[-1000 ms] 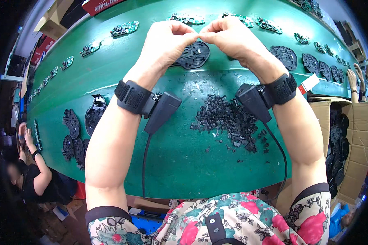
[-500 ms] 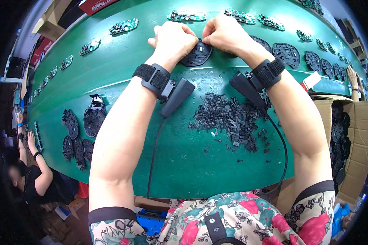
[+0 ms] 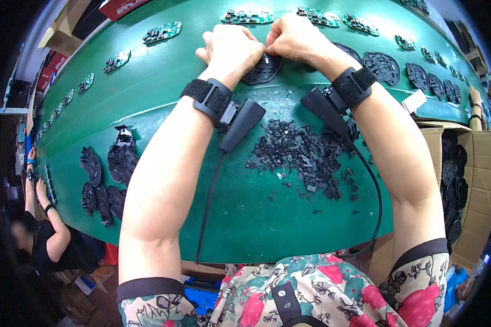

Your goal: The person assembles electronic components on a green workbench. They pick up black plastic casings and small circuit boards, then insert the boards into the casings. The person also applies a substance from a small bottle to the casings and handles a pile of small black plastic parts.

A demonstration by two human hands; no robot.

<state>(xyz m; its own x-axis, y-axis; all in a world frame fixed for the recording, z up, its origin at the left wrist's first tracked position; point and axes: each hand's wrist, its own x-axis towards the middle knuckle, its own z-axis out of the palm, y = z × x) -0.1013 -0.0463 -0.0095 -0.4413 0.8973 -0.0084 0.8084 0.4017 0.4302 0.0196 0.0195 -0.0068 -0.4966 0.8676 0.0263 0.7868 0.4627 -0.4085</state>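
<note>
At the far middle of the green table lies a black plastic shell [image 3: 263,72], ribbed inside. My left hand [image 3: 230,50] and my right hand [image 3: 295,39] meet over its far edge, fingertips nearly touching. Both hands are closed in a pinch; whatever sits between the fingers is too small or hidden to make out. Nearer to me, between my forearms, spreads a pile of small black plastic parts [image 3: 305,155]. Just beyond my hands stands a green circuit board [image 3: 246,17], one of several in a long row.
More black shells [image 3: 381,67] run along the right. Black housings [image 3: 123,158] lie at left on the green table [image 3: 245,229]. At right stands a cardboard box [image 3: 477,185] holding black shells. Cables hang from my wrist-mounted devices [image 3: 243,125]. A co-worker [image 3: 52,234] sits at far left.
Both hands stay pinched over the shell and have shifted only slightly, the right a little left and up. The whole view has moved slightly.
</note>
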